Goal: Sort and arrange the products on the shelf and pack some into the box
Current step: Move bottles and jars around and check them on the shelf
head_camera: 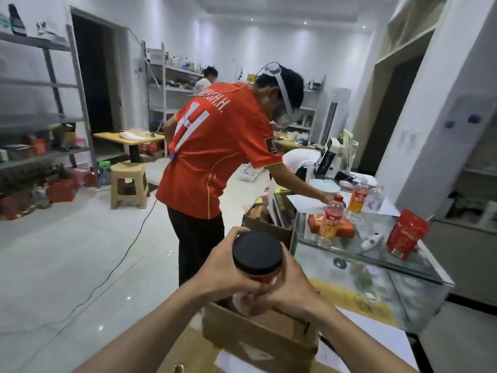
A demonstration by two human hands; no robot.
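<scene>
1. Clasps a black-lidded jar (257, 254) in both hands. Wraps the left hand (228, 267) round the jar's left side, with the thumb curled up by the lid's rim. Curls the right hand (289, 289) round its right and lower side.
2. Holds the jar upright, with the lid on top and uncovered. Leaves only a strip of red label showing below the lid, between the fingers.
3. Carries the jar over the far left corner of an open cardboard box (258, 343), with both wrists crossing above the box's top. Cannot tell whether the jar's base touches the pale, blurred thing under the hands.
4. Stands with a glass case (376, 267) just right of the box.
5. Looks across the case's top at two red-labelled drink bottles (332, 218) near its far end and a red pouch (407, 234) upright at its right side.
6. Faces a second cardboard box (265, 224), filled with packets, beyond the jar and against the case's left end.
7. Shares the room with a person in a red jersey (215, 146), who bends over and touches the nearer bottle's cap with one hand.
8. Has a metal shelf rack (78, 103) with red packs at the far left, a beige plastic stool (129, 184) near it, and a dark cable (107, 278) trailing over the tiled floor.
</scene>
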